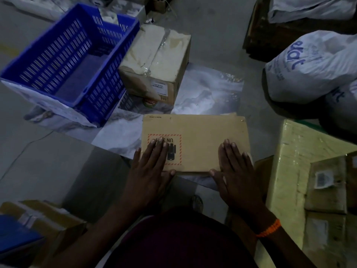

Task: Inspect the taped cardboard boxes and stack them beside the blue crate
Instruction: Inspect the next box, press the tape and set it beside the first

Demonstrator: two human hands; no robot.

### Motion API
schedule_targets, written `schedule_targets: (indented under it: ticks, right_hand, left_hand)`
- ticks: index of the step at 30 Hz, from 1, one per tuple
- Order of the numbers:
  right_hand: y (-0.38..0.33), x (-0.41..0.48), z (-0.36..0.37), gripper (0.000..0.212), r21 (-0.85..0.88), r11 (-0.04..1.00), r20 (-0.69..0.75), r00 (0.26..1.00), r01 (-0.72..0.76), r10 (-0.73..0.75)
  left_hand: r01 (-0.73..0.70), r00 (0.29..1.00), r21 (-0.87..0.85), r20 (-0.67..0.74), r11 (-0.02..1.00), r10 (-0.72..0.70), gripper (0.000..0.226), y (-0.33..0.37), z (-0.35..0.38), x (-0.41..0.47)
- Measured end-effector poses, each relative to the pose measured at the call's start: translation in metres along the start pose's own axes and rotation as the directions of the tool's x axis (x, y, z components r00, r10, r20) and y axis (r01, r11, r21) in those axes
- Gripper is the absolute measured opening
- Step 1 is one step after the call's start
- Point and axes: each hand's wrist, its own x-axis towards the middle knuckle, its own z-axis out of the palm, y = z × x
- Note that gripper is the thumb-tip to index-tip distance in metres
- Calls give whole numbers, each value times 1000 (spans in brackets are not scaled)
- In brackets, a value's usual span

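left hand point(149, 167), right hand point(234, 171), flat, fingers straight

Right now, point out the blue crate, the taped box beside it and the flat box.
blue crate point(58, 53): head view, slotted side wall.
taped box point(150, 55): head view, taped top.
flat box point(201, 140): head view, bare top face.

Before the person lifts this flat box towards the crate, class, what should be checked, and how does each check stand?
1. Hands on box: left hand and right hand lie flat on the flat brown box: ok.
2. Lifting grip: fingers lie straight on top, no grip visible: not ok.
3. Tape on this box: none shows on its upper face: cannot tell.
4. Stacking spot: the taped box stands beside the blue crate, taped top up: ok.
5. Path there: only the white plastic sheet lies between: ok.
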Motion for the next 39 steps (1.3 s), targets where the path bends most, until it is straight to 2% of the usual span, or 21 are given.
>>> schedule_targets:
  ticks: [9, 12, 15, 16, 18, 19, 20, 22, 25, 26, 28, 30, 31, 33, 36, 39]
  right_hand:
    - [4, 16, -2, 67, 49, 999, -12, 1000, 1, -1]
    - [12, 25, -6, 65, 265, 964, -75, 996, -27, 48]
    - [25, 40, -15, 68, 435, 888, -150, 961, -146, 232]
    - [29, 48, -20, 69, 493, 841, -129, 938, -222, 323]
    - [37, 66, -30, 63, 664, 652, 36, 886, -367, 462]
    - [41, 75, -32, 55, 754, 534, 115, 877, -383, 466]
    - [45, 82, -33, 49, 814, 443, 150, 874, -375, 463]
    - [48, 87, -38, 47, 883, 331, 148, 867, -332, 475]
    - [49, 86, -50, 42, 964, 156, 106, 845, -218, 524]
    - [52, 83, -51, 37, 975, 120, 91, 831, -186, 548]
    - [51, 77, -50, 20, 983, 36, 123, 799, -178, 589]
    - [46, 67, -39, 13, 971, -70, 221, 750, -228, 623]
    - [42, 61, -32, 16, 958, -109, 273, 724, -266, 634]
    - [35, 47, -11, 19, 936, -112, 321, 676, -335, 663]
    - [28, 21, 17, 24, 906, 49, 268, 658, -421, 704]
    - [25, 1, 35, 19, 851, 187, 238, 678, -490, 696]
  left_hand:
    - [-15, 1000, -11, 17, 1000, 15, 76, -4, -3, 14]
    - [16, 1000, -227, -15, 974, -20, 72, -7, -8, 18]
    - [105, 976, -454, -124, 885, -179, 66, -9, -20, 27]
    - [178, 956, -547, -102, 818, -276, 71, -12, -21, 33]
    - [355, 887, -743, 76, 568, -455, 82, -18, -28, 50]
    - [406, 855, -796, 158, 448, -494, 79, -20, -31, 58]
    - [424, 837, -825, 200, 374, -509, 72, -22, -33, 64]
    - [412, 828, -851, 200, 326, -524, 54, -23, -37, 70]
    - [309, 827, -912, 117, 270, -550, 52, -21, -46, 67]
    - [269, 813, -938, 100, 217, -574, 50, -21, -46, 65]
    - [223, 757, -974, 145, 42, -637, 44, -20, -44, 62]
    - [248, 712, -967, 220, -54, -667, 59, -20, -37, 56]
    - [276, 703, -960, 240, -54, -669, 65, -19, -31, 52]
    - [334, 710, -943, 243, 12, -661, 63, -20, -20, 42]
    - [427, 735, -892, 250, 145, -631, 49, -24, 3, 24]
    - [467, 740, -866, 271, 180, -616, 29, -29, 27, 9]
